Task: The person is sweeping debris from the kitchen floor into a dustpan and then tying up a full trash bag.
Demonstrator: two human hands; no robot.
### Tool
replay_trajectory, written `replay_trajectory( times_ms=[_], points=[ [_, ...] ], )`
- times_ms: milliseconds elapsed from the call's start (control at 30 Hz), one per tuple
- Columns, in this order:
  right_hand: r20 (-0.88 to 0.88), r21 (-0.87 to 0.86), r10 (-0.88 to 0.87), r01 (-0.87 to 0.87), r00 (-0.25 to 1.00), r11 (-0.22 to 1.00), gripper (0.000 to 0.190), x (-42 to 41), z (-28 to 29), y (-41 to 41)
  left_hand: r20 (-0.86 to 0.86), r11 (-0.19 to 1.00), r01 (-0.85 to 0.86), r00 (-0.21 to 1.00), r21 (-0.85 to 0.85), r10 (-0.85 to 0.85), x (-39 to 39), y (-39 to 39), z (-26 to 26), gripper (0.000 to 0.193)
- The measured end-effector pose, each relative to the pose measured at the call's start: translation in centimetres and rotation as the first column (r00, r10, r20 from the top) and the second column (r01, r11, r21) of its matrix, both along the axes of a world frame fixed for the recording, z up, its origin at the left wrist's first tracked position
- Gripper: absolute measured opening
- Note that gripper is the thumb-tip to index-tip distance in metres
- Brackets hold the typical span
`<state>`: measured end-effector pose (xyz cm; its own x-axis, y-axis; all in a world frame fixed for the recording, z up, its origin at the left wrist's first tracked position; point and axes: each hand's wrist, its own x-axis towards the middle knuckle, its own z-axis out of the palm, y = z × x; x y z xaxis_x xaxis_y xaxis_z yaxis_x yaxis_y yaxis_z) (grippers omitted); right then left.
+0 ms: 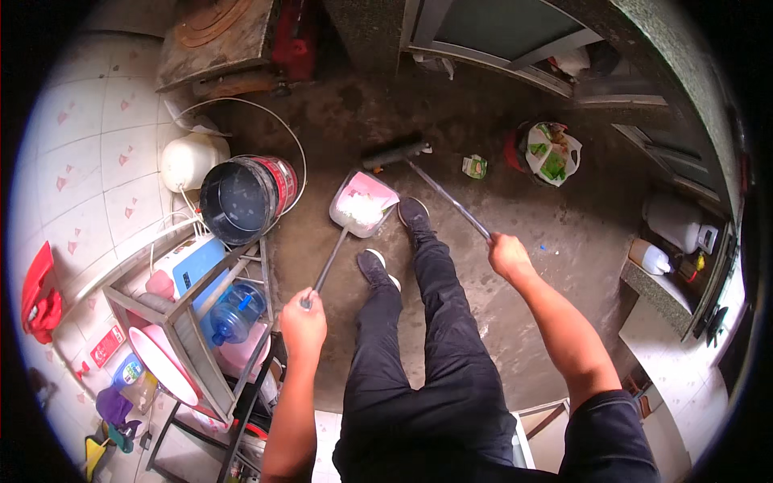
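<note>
My left hand (303,323) grips the upper end of a long-handled dustpan (362,226). The pan lies on the dark floor by my shoes, with a pink sheet-like piece and pale bits in it. In my right hand (508,256) is the metal handle of a broom (395,155), whose dark head rests on the floor just beyond the pan. A small orange-brown bit shows at the broom head's lower edge. To the right of the broom, a crumpled green and white packet (474,166) lies on the floor.
A bin with a white bag (552,154) stands at the right. At the left are a large black bucket (235,199), a metal rack (199,356) and a blue water jug (238,311). Cabinets with framed doors (513,30) line the far side. Small scraps (543,247) dot the floor.
</note>
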<state>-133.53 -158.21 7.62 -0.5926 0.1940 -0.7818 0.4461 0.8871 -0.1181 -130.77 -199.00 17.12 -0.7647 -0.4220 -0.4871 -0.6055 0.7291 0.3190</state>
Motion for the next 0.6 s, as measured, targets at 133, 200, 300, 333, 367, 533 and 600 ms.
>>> replay_trajectory(
  times_ms=[133, 200, 300, 333, 367, 533, 600],
  points=[
    [-0.137, -0.013, -0.095, 0.094, 0.986, 0.995, 0.025, 3.6, 2.5, 0.6, 0.059, 0.997, 0.07, 0.996, 0.017, -0.071, -2.0, 1.1, 1.7, 0.029],
    [-0.26, -0.008, -0.199, 0.204, 0.945, 0.979, 0.025, 3.5, 2.7, 1.0, 0.094, 0.992, 0.125, 0.988, 0.005, -0.125, -2.1, 1.1, 1.6, 0.027],
    [-0.329, 0.079, -0.272, 0.314, 0.904, 0.946, 0.03, 3.1, 0.7, 2.5, 0.024, 0.985, 0.169, 0.985, 0.027, -0.17, -1.5, 1.0, 1.4, 0.027],
    [-0.33, 0.082, -0.277, 0.32, 0.902, 0.944, 0.03, 4.0, -0.4, 3.2, 0.023, 0.984, 0.176, 0.984, 0.03, -0.177, -1.4, 1.1, 1.4, 0.027],
    [-0.215, 0.091, -0.443, 0.469, 0.871, 0.878, 0.031, 4.9, -1.6, 3.7, 0.024, 0.979, 0.201, 0.979, 0.042, -0.202, -1.5, 1.2, 1.5, 0.028],
    [-0.043, -0.069, -0.722, 0.719, 0.691, 0.692, 0.029, 9.8, -8.4, -2.7, 0.016, 0.964, 0.266, 0.964, 0.006, -0.266, -2.6, 1.1, 0.8, 0.027],
    [-0.103, -0.034, -0.638, 0.638, 0.763, 0.769, 0.036, 10.2, -7.4, -8.6, 0.018, 0.965, 0.262, 0.965, -0.001, -0.262, -3.0, 1.4, 0.6, 0.027]
  ],
)
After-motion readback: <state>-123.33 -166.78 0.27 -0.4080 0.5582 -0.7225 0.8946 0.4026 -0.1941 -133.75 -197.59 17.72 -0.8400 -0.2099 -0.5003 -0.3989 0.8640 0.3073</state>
